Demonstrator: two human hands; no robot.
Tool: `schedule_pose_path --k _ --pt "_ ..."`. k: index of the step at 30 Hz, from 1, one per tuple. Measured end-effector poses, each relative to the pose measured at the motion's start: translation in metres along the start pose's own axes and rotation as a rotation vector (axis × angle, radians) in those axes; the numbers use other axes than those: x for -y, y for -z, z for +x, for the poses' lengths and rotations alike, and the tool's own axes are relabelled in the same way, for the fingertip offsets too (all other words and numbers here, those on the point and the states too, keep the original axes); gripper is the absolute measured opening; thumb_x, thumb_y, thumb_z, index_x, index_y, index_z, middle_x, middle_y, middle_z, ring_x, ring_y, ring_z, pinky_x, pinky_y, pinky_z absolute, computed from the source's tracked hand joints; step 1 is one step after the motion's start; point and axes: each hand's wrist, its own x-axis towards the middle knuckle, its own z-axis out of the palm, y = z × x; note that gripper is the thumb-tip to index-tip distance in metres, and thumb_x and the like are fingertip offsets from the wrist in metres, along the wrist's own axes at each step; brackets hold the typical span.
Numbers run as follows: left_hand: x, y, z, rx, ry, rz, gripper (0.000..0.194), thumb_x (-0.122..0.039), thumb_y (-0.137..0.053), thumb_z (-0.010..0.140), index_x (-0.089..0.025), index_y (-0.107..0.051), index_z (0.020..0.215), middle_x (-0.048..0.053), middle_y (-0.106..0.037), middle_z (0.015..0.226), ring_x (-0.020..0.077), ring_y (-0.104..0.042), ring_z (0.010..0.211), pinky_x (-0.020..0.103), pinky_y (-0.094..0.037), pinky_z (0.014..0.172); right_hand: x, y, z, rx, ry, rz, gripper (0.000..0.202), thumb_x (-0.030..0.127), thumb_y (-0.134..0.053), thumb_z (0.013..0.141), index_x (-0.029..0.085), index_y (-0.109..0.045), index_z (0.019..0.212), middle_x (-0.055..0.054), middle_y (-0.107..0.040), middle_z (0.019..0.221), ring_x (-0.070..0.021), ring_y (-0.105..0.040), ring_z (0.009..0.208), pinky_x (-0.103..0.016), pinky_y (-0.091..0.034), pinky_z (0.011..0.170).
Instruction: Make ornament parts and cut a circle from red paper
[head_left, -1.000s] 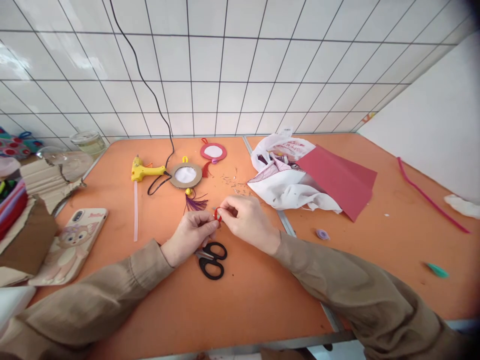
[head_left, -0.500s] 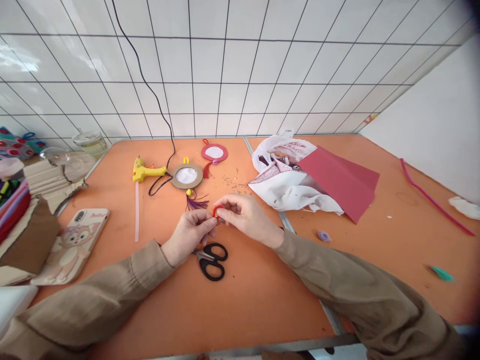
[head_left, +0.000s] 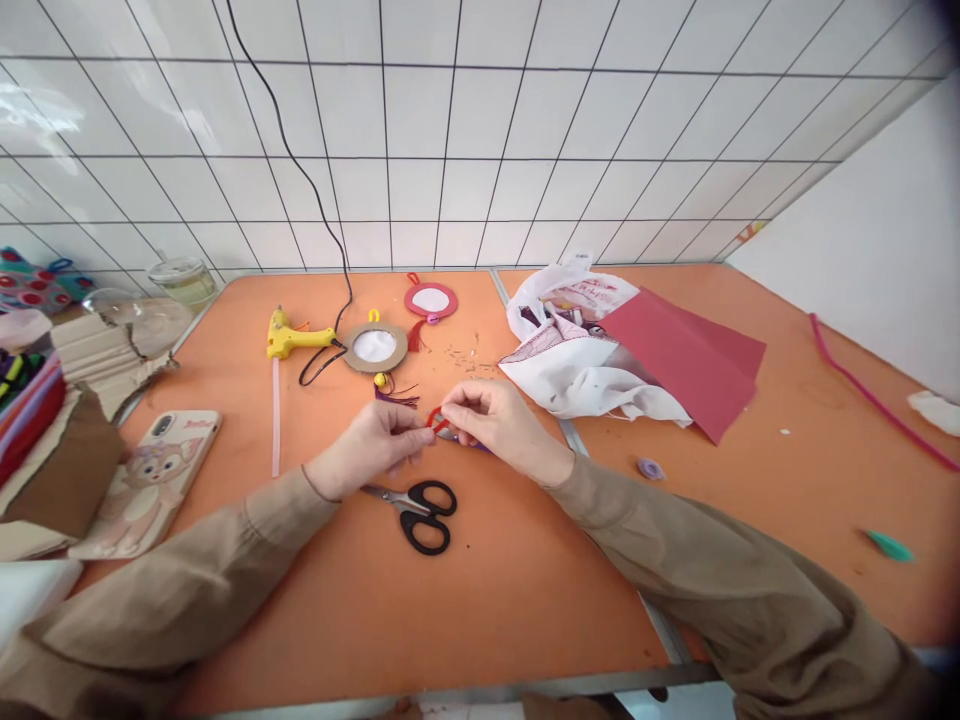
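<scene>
A small red loop is pinched between the fingertips of my left hand and my right hand. Something dark and partly hidden lies under my right fingers. Black-handled scissors rest on the orange table just below my left hand. Beyond the hands sits a cardboard ring with a white centre, a yellow loop on top and a yellow bead with a purple tassel. Behind it lies a smaller red ring with a red tassel.
A yellow glue gun with a clear stick stands at the left, near a phone and a cardboard box. Right of centre lie a white bag and red sheets. A pink strip is farther right.
The red loop shows more openly between my fingertips, which have moved slightly apart. My left hand has shifted a little left, uncovering more of the scissors' blades. The view has tilted slightly.
</scene>
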Motion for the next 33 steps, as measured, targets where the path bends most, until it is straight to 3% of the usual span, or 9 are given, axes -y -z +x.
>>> schedule_pose_path --k 4,8,14,17,23,27,29,33 --pt "-0.021 0.031 0.003 -0.019 -0.031 0.170 0.033 -0.040 -0.066 0.079 -0.014 -0.065 0.060 0.002 -0.061 0.054 0.0057 -0.043 0.038 0.019 -0.031 0.037 -0.002 -0.004 0.000 -0.007 -0.070 -0.040 0.017 0.028 -0.059 0.082 0.018 -0.060 0.068 0.003 -0.057 0.052 -0.0106 -0.053 0.048 -0.022 -0.039 0.048" --pt "-0.031 0.047 0.003 -0.115 -0.058 0.217 0.032 -0.031 -0.066 0.081 -0.015 -0.064 0.054 0.000 -0.057 0.046 0.0052 -0.040 0.036 0.018 -0.028 0.035 -0.001 -0.019 -0.002 0.023 -0.061 -0.102 0.018 0.020 -0.058 0.082 0.019 -0.060 0.065 0.004 -0.057 0.051 -0.0106 -0.054 0.046 -0.023 -0.040 0.048" --pt "-0.029 0.048 0.003 -0.107 -0.070 0.232 0.031 -0.027 -0.065 0.082 -0.016 -0.063 0.053 -0.002 -0.054 0.044 0.0050 -0.041 0.037 0.017 -0.028 0.037 -0.005 -0.038 -0.002 0.040 0.076 -0.315 0.019 0.011 -0.058 0.082 0.017 -0.068 0.068 0.000 -0.066 0.060 -0.0123 -0.057 0.054 -0.025 -0.041 0.054" --pt "-0.030 0.047 0.003 -0.107 -0.072 0.241 0.031 -0.026 -0.064 0.082 -0.016 -0.063 0.052 -0.001 -0.057 0.046 0.0047 -0.041 0.036 0.017 -0.028 0.036 -0.004 -0.036 -0.003 0.022 0.164 -0.488 0.022 0.009 -0.056 0.084 0.017 -0.069 0.068 -0.002 -0.069 0.066 -0.0134 -0.058 0.059 -0.026 -0.039 0.057" --pt "-0.028 0.047 0.004 -0.113 -0.056 0.251 0.032 -0.027 -0.063 0.082 -0.016 -0.061 0.052 -0.002 -0.054 0.043 0.0048 -0.041 0.035 0.017 -0.027 0.037 0.013 -0.022 -0.011 0.006 0.198 -0.532 0.020 0.008 -0.057 0.085 0.018 -0.070 0.072 -0.002 -0.071 0.069 -0.0140 -0.060 0.063 -0.026 -0.040 0.060" --pt "-0.023 0.049 0.004 -0.106 -0.060 0.221 0.031 -0.032 -0.065 0.081 -0.016 -0.062 0.055 0.001 -0.060 0.050 0.0054 -0.043 0.036 0.018 -0.028 0.036 0.025 0.009 -0.008 -0.072 0.208 -0.501 0.020 0.010 -0.055 0.086 0.019 -0.071 0.076 -0.001 -0.073 0.074 -0.0145 -0.063 0.066 -0.027 -0.044 0.061" --pt "-0.022 0.049 0.004 -0.107 -0.056 0.212 0.031 -0.034 -0.066 0.079 -0.016 -0.061 0.056 0.001 -0.061 0.052 0.0053 -0.043 0.037 0.018 -0.028 0.036 0.026 0.038 0.003 -0.192 0.208 -0.526 0.018 0.012 -0.056 0.084 0.019 -0.072 0.080 -0.002 -0.075 0.079 -0.0162 -0.066 0.070 -0.029 -0.047 0.064" --pt "-0.021 0.048 0.004 -0.083 -0.045 0.214 0.027 -0.034 -0.067 0.077 -0.016 -0.063 0.058 0.001 -0.061 0.052 0.0055 -0.042 0.037 0.018 -0.028 0.036 0.013 0.113 0.037 -0.458 0.056 -0.676 0.018 0.011 -0.056 0.083 0.018 -0.073 0.083 -0.007 -0.074 0.087 -0.0209 -0.067 0.077 -0.034 -0.050 0.070"
